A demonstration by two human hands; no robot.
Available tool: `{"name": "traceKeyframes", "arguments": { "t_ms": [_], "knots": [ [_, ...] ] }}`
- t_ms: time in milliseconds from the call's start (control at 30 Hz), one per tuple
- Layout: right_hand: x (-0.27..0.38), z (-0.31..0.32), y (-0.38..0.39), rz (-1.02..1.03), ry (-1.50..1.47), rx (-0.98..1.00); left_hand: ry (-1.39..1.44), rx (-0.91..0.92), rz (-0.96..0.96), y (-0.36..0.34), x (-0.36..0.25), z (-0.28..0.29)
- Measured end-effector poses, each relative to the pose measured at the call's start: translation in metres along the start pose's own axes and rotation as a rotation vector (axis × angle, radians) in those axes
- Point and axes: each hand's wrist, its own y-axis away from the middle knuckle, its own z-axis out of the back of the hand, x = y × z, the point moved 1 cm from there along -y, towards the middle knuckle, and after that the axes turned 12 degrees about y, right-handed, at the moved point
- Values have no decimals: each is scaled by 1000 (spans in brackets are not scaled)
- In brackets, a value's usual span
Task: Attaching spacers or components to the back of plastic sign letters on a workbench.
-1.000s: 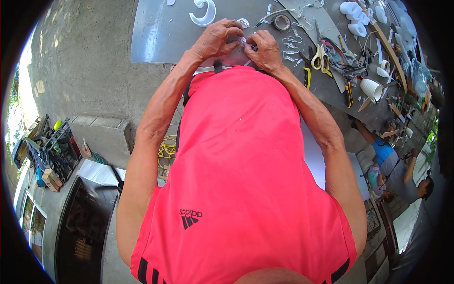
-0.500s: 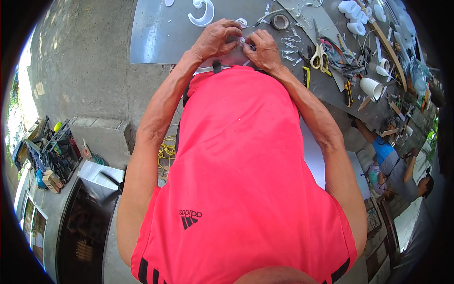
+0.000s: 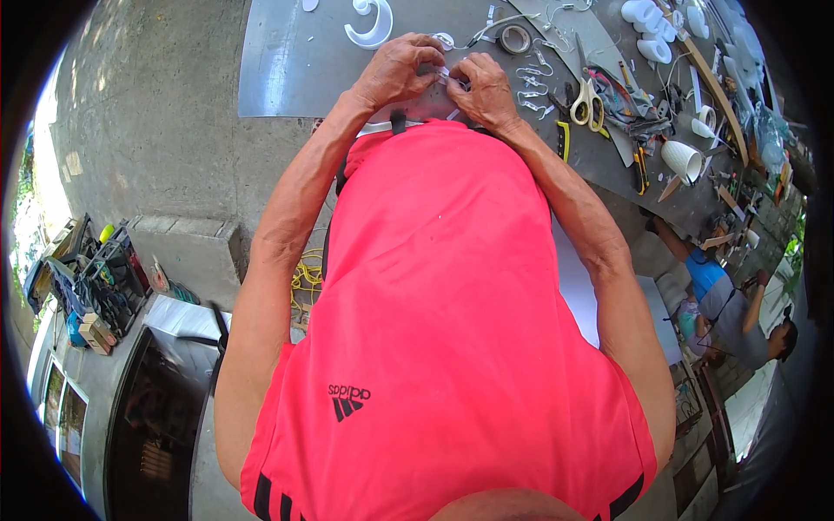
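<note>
At the near edge of the grey metal worktop (image 3: 291,82), my left hand (image 3: 400,71) and my right hand (image 3: 484,91) are close together. Both have closed fingertips on a small white piece (image 3: 444,74) between them; it looks like a small wired module, mostly hidden by the fingers. Just beyond my left fingers lies a round white piece (image 3: 445,40). To the right of my right hand is a string of small white wired modules (image 3: 532,82). A roll of tape (image 3: 515,40) sits beyond it. A white curved, hollow shape (image 3: 372,26) lies past my left hand.
Scissors with cream handles (image 3: 587,106), a yellow-and-black cutter (image 3: 563,143) and a textured white cup (image 3: 682,161) lie to the right. White shapes (image 3: 653,48) crowd the far right. Another person (image 3: 738,317) is off to the right. Black fan-like blades (image 3: 217,334) are at left.
My hands stay almost in place, with only slight finger movement around the small white piece. The black blades at the left have turned.
</note>
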Motion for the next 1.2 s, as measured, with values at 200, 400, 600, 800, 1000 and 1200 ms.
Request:
{"name": "traceKeyframes", "arguments": {
  "t_ms": [200, 400, 600, 800, 1000, 1200],
  "knots": [
    [1, 3, -4, -84, -38, 82, 1, 6, 50, -2, -2, -3],
    [2, 3, -6, -108, -34, 97, 41, -61, 140, -3, -5, -10],
    [3, 8, -5, -128, -41, 150, -102, -56, 254, -10, -20, -12],
    [-3, 47, 0, -227, -123, 15, -111, -327, 106, 25, -45, -9],
    [-5, 62, 21, -375, -155, 367, -66, -191, 72, 34, -55, -10],
    [6, 45, 26, -139, 155, 323, -131, -103, 84, 22, -49, -21]
  ]
}}
